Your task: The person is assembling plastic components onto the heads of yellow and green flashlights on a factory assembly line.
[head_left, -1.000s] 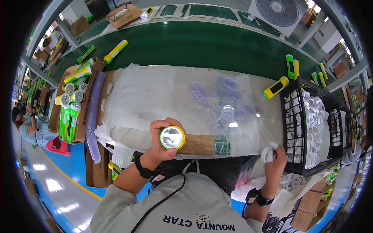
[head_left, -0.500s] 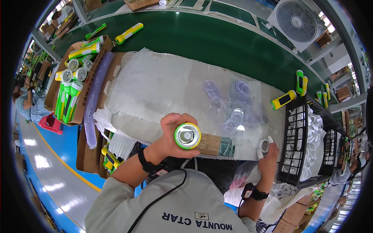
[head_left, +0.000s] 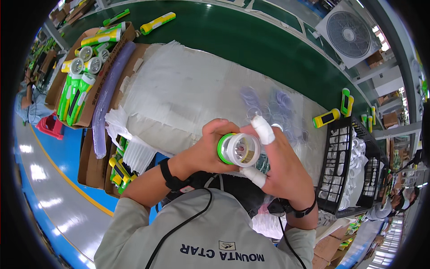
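Factory bench beside a dark green conveyor belt [head_left: 268, 40], covered with a wrinkled white plastic sheet [head_left: 188, 89]; a fan [head_left: 348, 33] stands at 1 o'clock. Left hand [head_left: 208, 150] is wrapped around a flashlight [head_left: 237, 149], green ring and reflector facing the camera, held just above centre over the near bench edge. Right hand [head_left: 282, 168] closes on the head from 3 o'clock; its white-taped fingers [head_left: 263, 129] pinch the rim, holding what looks like a white lens ring, though I cannot tell if it is a separate part. Judged step: fitting or seating the front ring onto the head. Next move likely calls for square alignment and a steady twist or press while the left hand resists. Finished yellow-green flashlights in a cardboard box [head_left: 96, 67] at 10 o'clock; black crate [head_left: 333, 166] of white parts at 3 o'clock; clear rings [head_left: 273, 105] lie on the sheet.
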Motion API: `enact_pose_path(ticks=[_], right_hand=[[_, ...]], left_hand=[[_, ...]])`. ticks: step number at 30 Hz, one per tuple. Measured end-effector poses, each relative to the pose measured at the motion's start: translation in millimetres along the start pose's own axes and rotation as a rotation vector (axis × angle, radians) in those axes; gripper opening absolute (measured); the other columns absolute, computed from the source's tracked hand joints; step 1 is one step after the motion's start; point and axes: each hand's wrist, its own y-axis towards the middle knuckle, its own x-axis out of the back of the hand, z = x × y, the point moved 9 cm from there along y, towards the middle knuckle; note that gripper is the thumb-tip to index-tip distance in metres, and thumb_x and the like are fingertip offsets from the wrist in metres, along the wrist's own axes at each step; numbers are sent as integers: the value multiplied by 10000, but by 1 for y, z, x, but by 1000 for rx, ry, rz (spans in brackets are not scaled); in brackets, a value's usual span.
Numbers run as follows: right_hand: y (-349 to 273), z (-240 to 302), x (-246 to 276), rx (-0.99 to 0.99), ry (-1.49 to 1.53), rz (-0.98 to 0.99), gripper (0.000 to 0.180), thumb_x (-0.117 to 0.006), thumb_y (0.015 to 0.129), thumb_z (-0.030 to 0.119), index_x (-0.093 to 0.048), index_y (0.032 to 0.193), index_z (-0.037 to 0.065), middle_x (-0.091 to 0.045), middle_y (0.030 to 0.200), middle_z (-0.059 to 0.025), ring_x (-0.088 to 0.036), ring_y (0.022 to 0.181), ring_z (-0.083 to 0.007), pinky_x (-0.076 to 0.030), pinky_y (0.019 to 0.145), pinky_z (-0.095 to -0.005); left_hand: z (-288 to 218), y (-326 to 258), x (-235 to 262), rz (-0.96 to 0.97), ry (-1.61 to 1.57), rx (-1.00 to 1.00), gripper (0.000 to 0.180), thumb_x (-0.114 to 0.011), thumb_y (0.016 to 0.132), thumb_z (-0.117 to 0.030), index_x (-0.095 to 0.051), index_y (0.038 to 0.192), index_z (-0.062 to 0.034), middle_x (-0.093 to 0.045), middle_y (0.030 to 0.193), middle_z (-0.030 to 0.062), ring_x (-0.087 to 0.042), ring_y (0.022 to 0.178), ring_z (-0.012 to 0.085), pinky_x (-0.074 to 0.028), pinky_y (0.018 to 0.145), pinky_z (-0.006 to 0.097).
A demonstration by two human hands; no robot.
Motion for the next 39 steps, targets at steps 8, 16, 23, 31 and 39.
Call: enact_pose_path(ticks=[8,16,23,31,39], right_hand=[[17,12,-15,16,-105,159,763,-755,640,66,-408,1317,8,-521,1148,-151,-516,993,-350,-445,838,-384],[17,-16,-26,-389,-578,333,510,-745,647,116,-523,1086,-20,-529,1006,-145,-557,879,-295,-474,702,-355],[23,2,-17,-221,-557,343,466,-772,644,280,-518,944,31,-574,813,-77,-590,746,-255,-465,602,-353],[33,-3,-26,-240,-542,426,528,-756,678,344,-558,1054,31,-573,856,-98,-602,758,-261,-453,616,-378],[30,-7,-28,-143,-685,264,485,-749,651,440,-533,853,56,-515,640,-51,-544,521,-259,-426,483,-364]], left_hand=[[-14,12,3,244,114,196,620,-780,627,-114,-492,1176,-144,-549,1071,127,-608,894,301,-496,747,372],[-31,20,6,416,418,192,384,-708,715,-136,-566,1071,-164,-554,968,88,-601,770,296,-486,624,382],[-31,19,8,339,353,161,356,-703,735,-162,-569,1065,-174,-543,937,81,-601,754,293,-485,618,389],[-27,17,10,375,293,226,364,-693,736,-158,-561,1075,-175,-548,894,80,-602,749,296,-484,616,393],[-32,14,3,460,353,212,371,-700,733,-170,-554,1074,-179,-535,872,91,-595,723,317,-486,613,403]])
